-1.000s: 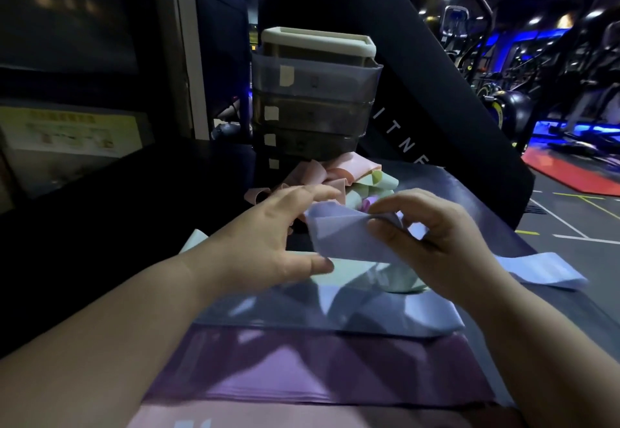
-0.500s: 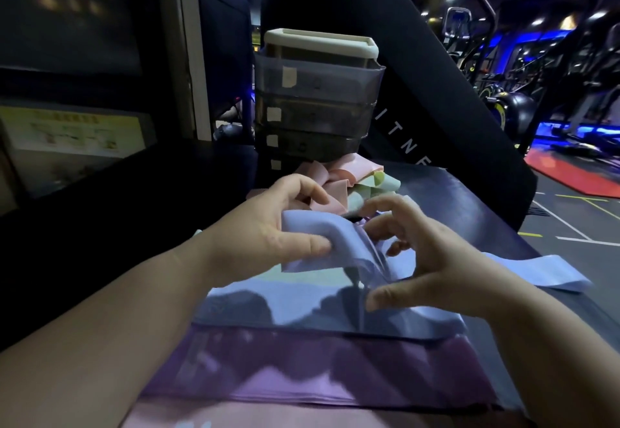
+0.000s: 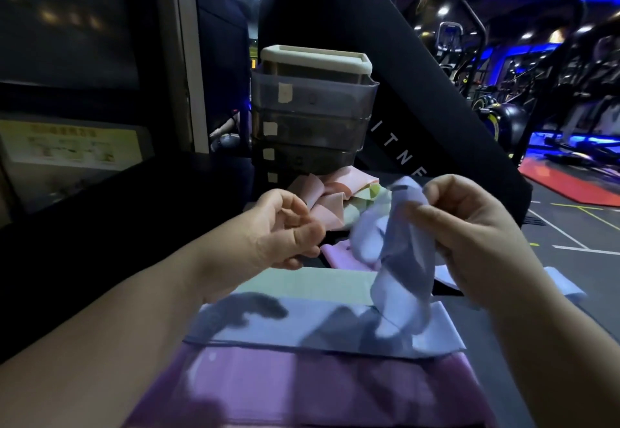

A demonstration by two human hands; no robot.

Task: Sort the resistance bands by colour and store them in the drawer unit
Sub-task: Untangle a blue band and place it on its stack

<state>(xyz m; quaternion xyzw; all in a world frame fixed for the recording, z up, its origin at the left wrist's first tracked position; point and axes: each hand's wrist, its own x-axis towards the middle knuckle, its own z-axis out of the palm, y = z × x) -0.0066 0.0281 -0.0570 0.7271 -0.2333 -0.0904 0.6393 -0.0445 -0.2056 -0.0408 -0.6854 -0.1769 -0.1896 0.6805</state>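
R hand (image 3: 469, 226) pinches pale-blue floppy rubber resistance band (image 3: 399, 270) at its bunched top, above flat-laid bands (image 3: 302, 323); L hand (image 3: 278, 229) curled, seemingly empty. Light, limp, prob slippery: take both ends.

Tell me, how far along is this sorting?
Partly done: flat green, blue and purple resistance bands lie in separate rows. The right grip holds a crumpled pale blue resistance band. Remaining: the heap of pink and green bands, then storing all in the grey translucent plastic drawer unit, whose drawers look closed.
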